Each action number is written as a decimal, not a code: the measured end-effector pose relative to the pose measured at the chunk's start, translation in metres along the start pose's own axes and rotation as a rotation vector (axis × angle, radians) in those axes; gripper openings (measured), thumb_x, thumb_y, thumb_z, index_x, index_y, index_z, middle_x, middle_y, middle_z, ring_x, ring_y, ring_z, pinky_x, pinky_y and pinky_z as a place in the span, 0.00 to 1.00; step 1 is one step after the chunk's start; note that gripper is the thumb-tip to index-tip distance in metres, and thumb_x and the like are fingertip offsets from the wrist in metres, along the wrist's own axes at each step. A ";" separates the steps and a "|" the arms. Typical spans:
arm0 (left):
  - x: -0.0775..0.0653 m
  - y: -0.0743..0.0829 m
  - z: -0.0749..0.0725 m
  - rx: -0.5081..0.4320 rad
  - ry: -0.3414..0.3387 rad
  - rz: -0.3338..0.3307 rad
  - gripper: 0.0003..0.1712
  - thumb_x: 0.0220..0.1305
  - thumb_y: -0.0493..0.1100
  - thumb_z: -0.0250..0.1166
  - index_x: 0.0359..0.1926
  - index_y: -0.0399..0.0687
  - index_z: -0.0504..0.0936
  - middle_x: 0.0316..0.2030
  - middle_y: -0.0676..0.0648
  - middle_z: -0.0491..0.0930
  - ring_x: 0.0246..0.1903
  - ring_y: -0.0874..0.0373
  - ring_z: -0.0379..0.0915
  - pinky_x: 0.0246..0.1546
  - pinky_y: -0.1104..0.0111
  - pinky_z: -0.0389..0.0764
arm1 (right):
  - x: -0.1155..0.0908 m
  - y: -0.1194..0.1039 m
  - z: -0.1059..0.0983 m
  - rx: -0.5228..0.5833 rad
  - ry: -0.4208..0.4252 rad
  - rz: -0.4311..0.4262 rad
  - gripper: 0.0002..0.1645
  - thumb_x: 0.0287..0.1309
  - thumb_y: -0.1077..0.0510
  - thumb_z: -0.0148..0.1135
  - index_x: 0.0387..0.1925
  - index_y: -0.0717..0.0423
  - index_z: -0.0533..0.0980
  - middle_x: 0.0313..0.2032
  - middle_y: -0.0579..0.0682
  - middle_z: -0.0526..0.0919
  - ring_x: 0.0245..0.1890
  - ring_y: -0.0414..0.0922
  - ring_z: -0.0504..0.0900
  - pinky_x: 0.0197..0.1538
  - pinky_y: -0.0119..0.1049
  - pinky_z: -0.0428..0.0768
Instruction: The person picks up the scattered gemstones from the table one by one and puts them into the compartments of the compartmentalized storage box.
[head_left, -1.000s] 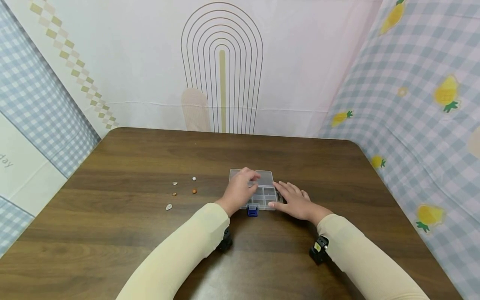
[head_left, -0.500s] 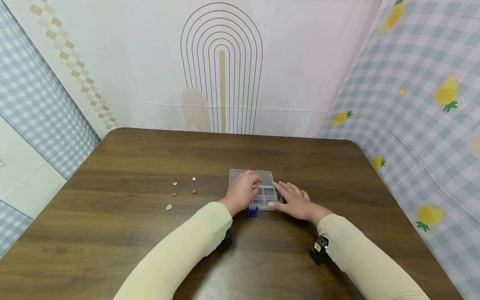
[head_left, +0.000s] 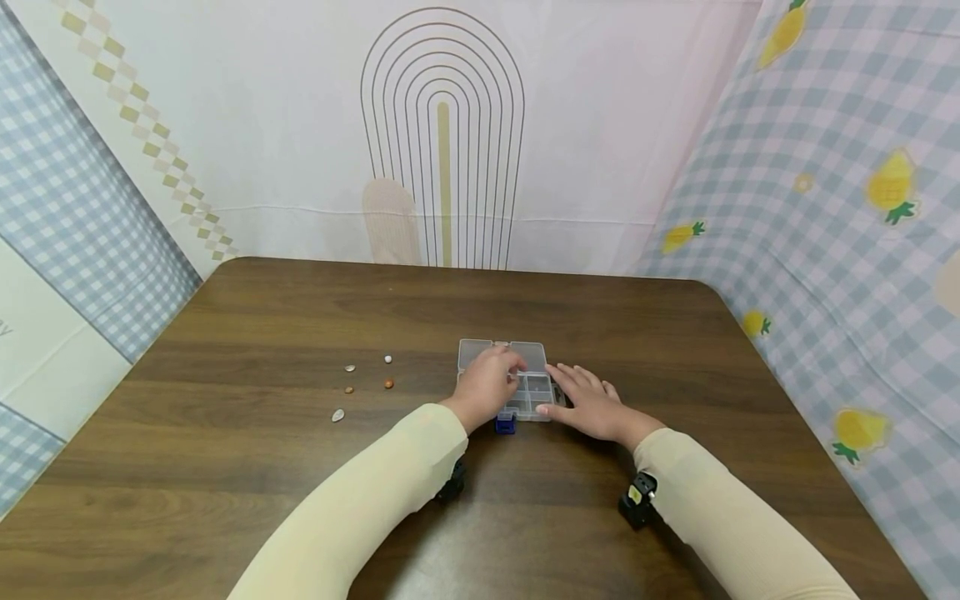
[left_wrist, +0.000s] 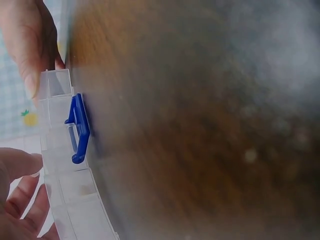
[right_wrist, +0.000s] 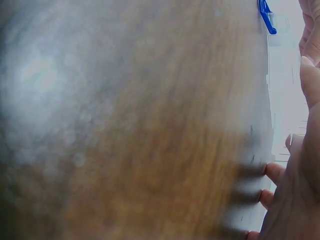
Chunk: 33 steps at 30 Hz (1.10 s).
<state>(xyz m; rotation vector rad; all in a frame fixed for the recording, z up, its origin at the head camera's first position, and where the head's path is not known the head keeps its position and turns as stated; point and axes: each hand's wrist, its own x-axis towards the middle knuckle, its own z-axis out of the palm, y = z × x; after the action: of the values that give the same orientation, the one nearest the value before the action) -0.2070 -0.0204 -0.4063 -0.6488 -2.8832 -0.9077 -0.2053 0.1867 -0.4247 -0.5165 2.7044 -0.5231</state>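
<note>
A clear plastic compartment box (head_left: 529, 418) lies on the table with its lid (head_left: 532, 357) laid back and its blue latch (head_left: 506, 424) facing the person. My left hand (head_left: 484, 387) reaches over the box's left half, fingers bent and hiding several compartments. In the left wrist view, its thumb and forefinger tips nearly meet behind the clear wall; I cannot tell whether something small is between them. My right hand (head_left: 591, 408) lies at the box's right end, fingers stretched out, thumb (left_wrist: 32, 85) against the front corner.
Left of the box, several small pieces lie on the brown table (head_left: 225, 433): a white one (head_left: 387, 359), an orange one (head_left: 388, 383), a brown one (head_left: 348, 390), and flat pale ones, such as the nearest (head_left: 337, 415). A patterned cloth (head_left: 600, 125) hangs behind the table.
My left hand has shifted slightly right and nearer the person over the box, uncovering more of the lid. The right hand and the small pieces have stayed put.
</note>
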 end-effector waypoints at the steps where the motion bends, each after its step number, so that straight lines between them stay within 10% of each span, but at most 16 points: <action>1: 0.000 0.000 0.000 0.002 0.002 0.005 0.11 0.61 0.32 0.65 0.45 0.43 0.84 0.47 0.46 0.81 0.51 0.51 0.76 0.56 0.60 0.75 | 0.000 0.000 0.000 0.000 -0.003 0.003 0.55 0.59 0.23 0.44 0.77 0.47 0.45 0.75 0.58 0.45 0.74 0.60 0.40 0.65 0.70 0.42; 18: -0.002 0.004 -0.015 0.019 -0.004 0.058 0.34 0.59 0.48 0.70 0.66 0.51 0.71 0.70 0.46 0.61 0.70 0.48 0.54 0.66 0.43 0.57 | -0.001 -0.002 -0.002 0.005 -0.020 -0.013 0.54 0.61 0.24 0.43 0.77 0.48 0.44 0.75 0.58 0.44 0.74 0.62 0.40 0.64 0.71 0.41; 33: -0.014 -0.009 -0.052 0.024 0.130 0.085 0.42 0.54 0.49 0.74 0.69 0.52 0.67 0.71 0.46 0.59 0.72 0.45 0.49 0.66 0.40 0.53 | 0.003 0.004 0.002 0.004 -0.008 0.004 0.55 0.59 0.22 0.42 0.77 0.46 0.44 0.75 0.56 0.44 0.74 0.59 0.40 0.66 0.70 0.41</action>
<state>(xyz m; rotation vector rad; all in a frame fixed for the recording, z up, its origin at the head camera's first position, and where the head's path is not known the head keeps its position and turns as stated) -0.2016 -0.0615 -0.3708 -0.6777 -2.7263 -0.8691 -0.2082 0.1886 -0.4288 -0.5112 2.6959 -0.5237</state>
